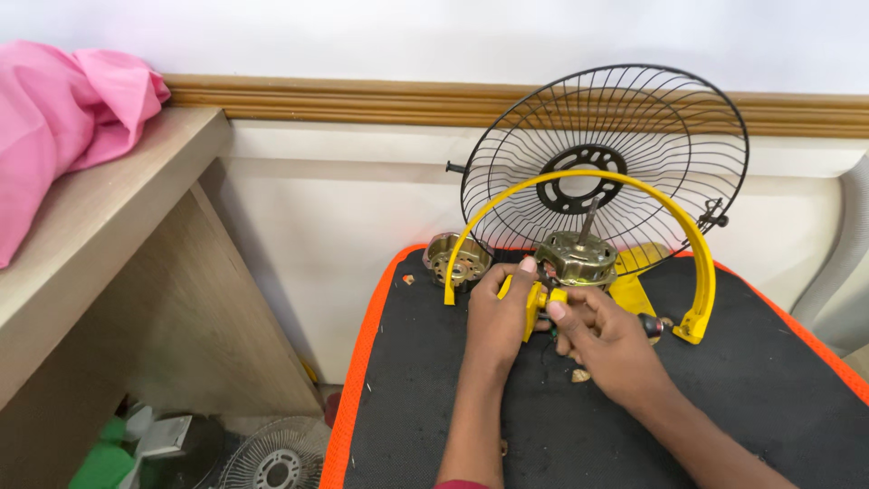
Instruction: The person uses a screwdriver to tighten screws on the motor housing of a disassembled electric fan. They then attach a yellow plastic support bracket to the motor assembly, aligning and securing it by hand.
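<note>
Your two hands meet over a black counter (751, 398) edged in orange, working on a fan motor (577, 258). The motor, a brass-coloured round housing with a thin shaft standing up from it, sits near the far edge of the counter. Just below the motor, your left hand (497, 317) is closed around a small yellow part (534, 303). Your right hand (608, 340) touches the same yellow part with thumb and fingers and also grips a dark-handled tool, mostly hidden. A yellow curved bracket (674, 213) arches over the motor. Behind the motor, a black wire fan guard (665, 118) leans against the white wall. Left of the motor lies a second round motor piece (457, 260).
</note>
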